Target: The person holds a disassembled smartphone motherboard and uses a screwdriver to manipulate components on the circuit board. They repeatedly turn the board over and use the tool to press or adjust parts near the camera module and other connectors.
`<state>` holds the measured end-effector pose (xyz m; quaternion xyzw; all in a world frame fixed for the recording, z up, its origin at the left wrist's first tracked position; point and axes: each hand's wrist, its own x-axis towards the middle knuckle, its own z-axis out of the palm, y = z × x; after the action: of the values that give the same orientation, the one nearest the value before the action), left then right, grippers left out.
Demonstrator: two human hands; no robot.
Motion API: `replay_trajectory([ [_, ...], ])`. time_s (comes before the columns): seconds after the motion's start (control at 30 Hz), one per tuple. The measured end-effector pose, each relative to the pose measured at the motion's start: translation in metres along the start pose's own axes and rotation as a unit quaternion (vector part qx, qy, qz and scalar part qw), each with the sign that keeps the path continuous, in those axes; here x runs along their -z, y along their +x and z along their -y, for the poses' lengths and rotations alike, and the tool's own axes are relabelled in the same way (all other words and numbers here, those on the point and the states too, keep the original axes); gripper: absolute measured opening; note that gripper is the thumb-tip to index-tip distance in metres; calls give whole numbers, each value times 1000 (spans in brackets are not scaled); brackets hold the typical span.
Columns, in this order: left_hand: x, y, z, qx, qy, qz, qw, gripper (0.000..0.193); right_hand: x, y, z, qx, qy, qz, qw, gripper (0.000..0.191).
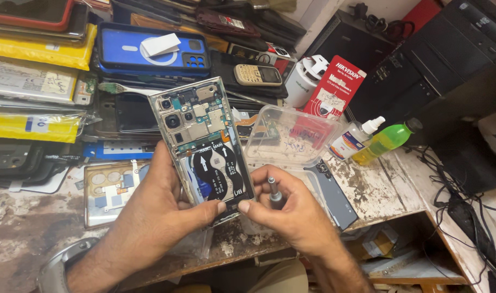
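Left hand (166, 209) closed around opened phone (204, 144), held tilted above near bench edge. Back cover already off, boards and cables bare; internals still in place. Right hand (288, 209) gripping screwdriver (273, 191), thumb touching phone's bottom edge.

The left hand (169, 203) reaches in from the lower left, palm turned up and inward, fingers wrapped in a grip, thumb stretched rightward. The right hand (291, 209) comes from the lower right, fingers curled closed, its thumb tip just beside the left thumb. Both forearms angle up from the bottom edge.
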<state>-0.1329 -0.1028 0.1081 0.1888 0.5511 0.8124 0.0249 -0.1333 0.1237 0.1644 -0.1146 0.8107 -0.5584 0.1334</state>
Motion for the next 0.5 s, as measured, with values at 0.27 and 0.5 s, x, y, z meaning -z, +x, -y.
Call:
replay_trajectory([
  [0.27, -3, 0, -13, -1, -12, -6, 1000, 82, -11, 0, -5, -45, 83, -14, 995, 18],
  [0.5, -4, 1, -21, 72, 0, -19, 997, 89, -11, -4, -2, -41, 28, -27, 998, 11],
])
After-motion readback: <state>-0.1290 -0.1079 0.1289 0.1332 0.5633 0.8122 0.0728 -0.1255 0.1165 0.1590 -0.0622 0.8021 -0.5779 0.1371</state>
